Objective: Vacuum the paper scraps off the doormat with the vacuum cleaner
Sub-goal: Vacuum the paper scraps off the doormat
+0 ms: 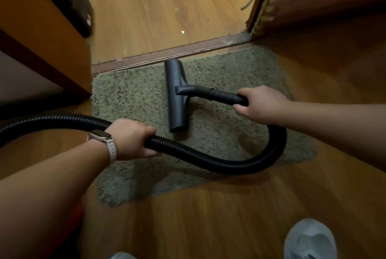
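Nozzle (177, 95) is lying flat on doormat (129, 95), near threshold. I'm gripping wand (221, 94) w/ right hand (259, 105); left hand (131, 138) is clamping round hose (229, 164). Hands apart. White scrap (183, 32) is sitting on floor (146, 7) beyond.

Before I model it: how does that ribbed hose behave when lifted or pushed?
Probably floppy: the hose curves in a U between the left hand and the wand gripped by the right hand. Ribs likely give decent grip. Pushed, it would likely bend, not roll.
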The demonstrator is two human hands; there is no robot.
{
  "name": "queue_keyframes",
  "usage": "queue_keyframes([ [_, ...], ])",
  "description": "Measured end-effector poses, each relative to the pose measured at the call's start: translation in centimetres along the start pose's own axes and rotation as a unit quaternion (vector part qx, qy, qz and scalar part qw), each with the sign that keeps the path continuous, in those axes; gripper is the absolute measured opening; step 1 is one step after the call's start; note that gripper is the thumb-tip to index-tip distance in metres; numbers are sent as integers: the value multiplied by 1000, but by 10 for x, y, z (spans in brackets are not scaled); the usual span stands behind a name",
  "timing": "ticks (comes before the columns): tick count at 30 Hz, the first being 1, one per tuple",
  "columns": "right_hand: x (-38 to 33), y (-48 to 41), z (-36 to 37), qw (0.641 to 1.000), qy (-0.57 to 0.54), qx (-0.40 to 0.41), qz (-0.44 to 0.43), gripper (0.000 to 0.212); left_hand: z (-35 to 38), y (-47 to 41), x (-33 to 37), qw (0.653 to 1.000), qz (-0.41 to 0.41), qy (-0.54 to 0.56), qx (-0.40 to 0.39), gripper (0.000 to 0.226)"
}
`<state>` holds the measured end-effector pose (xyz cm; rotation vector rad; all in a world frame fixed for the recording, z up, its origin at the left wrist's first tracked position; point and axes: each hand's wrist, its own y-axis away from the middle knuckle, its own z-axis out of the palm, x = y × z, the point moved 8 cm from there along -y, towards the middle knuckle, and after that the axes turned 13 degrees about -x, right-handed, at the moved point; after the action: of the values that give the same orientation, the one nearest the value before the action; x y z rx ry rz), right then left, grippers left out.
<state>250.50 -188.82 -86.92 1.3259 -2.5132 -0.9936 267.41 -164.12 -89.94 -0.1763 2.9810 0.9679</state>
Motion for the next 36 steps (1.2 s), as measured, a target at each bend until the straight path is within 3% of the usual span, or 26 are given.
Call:
queue_keyframes([
  [8, -29, -46, 37, 996, -2, -56, -67, 26, 35, 10, -1, 994, -38, 9, -101, 42],
  [11, -22, -51, 55, 992, 4, -100, -72, 31, 40, 10, 11, 996, -48, 10, -81, 39],
  [15, -13, -51, 51, 976, 124, -153, -93, 37, 39, 18, 20, 997, -70, 32, -19, 41],
  [17, -14, -49, 44, 966, 167, -167, -104, 40, 38, 23, 25, 995, -76, 52, -24, 42],
  [22, -41, -35, 27, 947, 235, -140, -167, 46, 7, 36, 30, 997, -44, 68, 18, 50],
  [27, -108, -1, -13, 925, 256, -31, -280, 54, -51, 72, 9, 997, 0, 37, 67, 60],
  [36, -273, 70, -45, 883, 260, 50, -387, 58, -45, 216, -62, 967, -131, 146, 160, 49],
])
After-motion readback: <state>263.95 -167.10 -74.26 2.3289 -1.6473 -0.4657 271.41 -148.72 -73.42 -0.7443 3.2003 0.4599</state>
